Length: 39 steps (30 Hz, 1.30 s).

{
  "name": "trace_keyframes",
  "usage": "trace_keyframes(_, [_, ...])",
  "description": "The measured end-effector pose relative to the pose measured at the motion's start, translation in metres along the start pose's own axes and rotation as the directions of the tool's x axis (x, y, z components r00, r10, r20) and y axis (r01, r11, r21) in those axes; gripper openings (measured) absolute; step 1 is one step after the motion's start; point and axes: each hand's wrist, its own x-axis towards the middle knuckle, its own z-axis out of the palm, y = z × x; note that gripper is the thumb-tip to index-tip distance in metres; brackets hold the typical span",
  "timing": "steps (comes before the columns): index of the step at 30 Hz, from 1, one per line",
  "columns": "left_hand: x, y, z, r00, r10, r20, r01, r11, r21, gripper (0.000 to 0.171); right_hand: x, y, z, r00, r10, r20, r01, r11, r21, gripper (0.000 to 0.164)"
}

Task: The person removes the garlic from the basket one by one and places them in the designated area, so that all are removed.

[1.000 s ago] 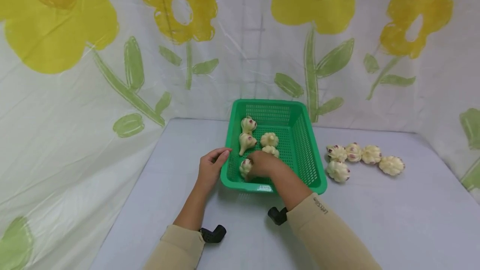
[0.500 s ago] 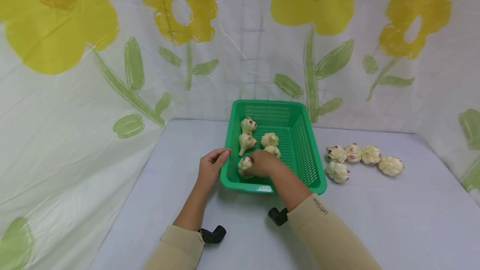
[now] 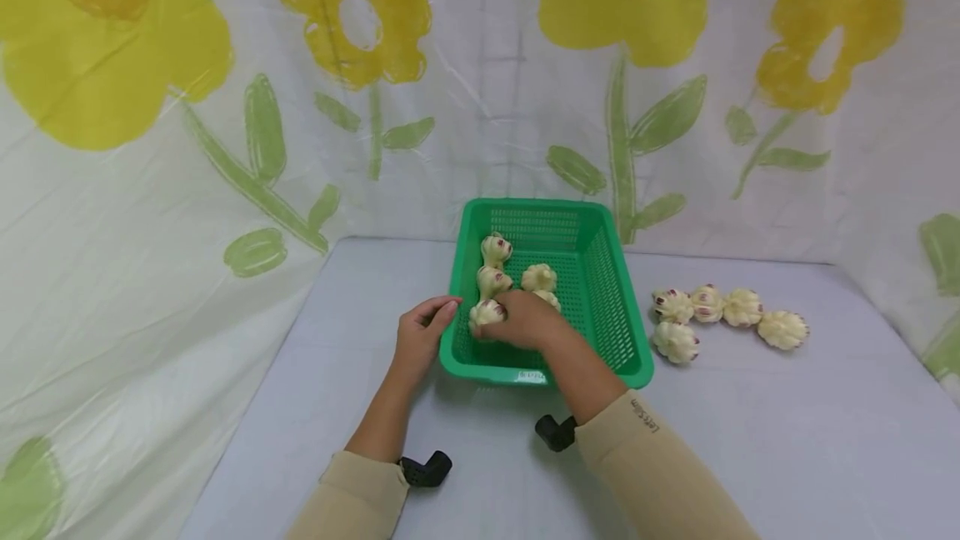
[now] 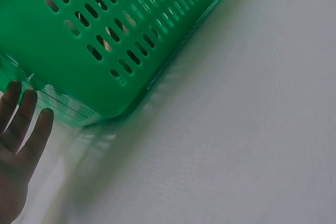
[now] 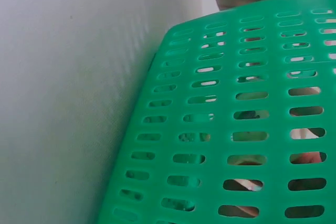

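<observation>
In the head view my right hand (image 3: 528, 319) reaches into the green plastic basket (image 3: 517, 375) and grips a garlic bulb (image 3: 486, 317) near the left wall, fingertips on its right side. Two garlic bulbs (image 3: 493, 280) lie beyond it along that wall. Another garlic bulb (image 3: 539, 277) sits mid-basket, with one more (image 3: 550, 299) partly behind the hand. My left hand (image 3: 422, 332) touches the basket's left rim; in the left wrist view its fingers (image 4: 38, 135) are straight and spread by the outer wall. The right wrist view has the slotted wall (image 5: 215, 119) hiding most of the held bulb.
Several loose garlic bulbs (image 3: 742, 309) lie on the white table (image 3: 750, 440) right of the basket. A flower-printed curtain (image 3: 450, 148) hangs close behind the table's back edge. Black wrist cameras (image 3: 427, 469) sit below both hands.
My right hand has shifted the gripped garlic bulb away from the basket's front, toward the two bulbs on the left. The left hand has stayed at the rim.
</observation>
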Motion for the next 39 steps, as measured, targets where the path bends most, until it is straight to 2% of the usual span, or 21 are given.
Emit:
trace_keyframes(8, [0.0,0.001,0.0,1.0,-0.005,0.007,0.006,1.0,-0.022,0.024,0.001,0.0,-0.001,0.997,-0.051,-0.051,0.053,0.997,0.053,0.041])
trace_keyframes(15, [0.0,0.001,-0.001,1.0,-0.013,0.001,0.013,1.0,-0.018,0.023,0.0,0.001,0.001,0.996,-0.049,-0.071,0.054,0.996,0.076,0.051])
trace_keyframes(22, [0.001,0.003,-0.002,0.998,-0.056,0.013,0.057,0.998,-0.029,0.023,-0.002,-0.001,-0.001,0.995,-0.075,-0.064,0.081,0.992,0.096,0.056])
trace_keyframes(24, [0.0,0.006,-0.001,0.998,-0.061,0.018,0.061,0.998,-0.025,0.023,-0.002,-0.001,-0.002,0.994,-0.085,-0.065,0.091,0.991,0.096,0.056])
trace_keyframes(31, [-0.007,0.035,0.002,0.999,-0.042,0.024,0.042,0.999,0.008,0.024,-0.002,0.0,-0.004,0.991,-0.108,-0.073,0.115,0.988,0.101,0.053])
trace_keyframes(39, [-0.008,0.034,-0.001,0.999,-0.02,0.041,0.021,1.0,-0.006,0.023,-0.001,-0.001,-0.003,0.99,-0.128,-0.053,0.133,0.987,0.09,0.045])
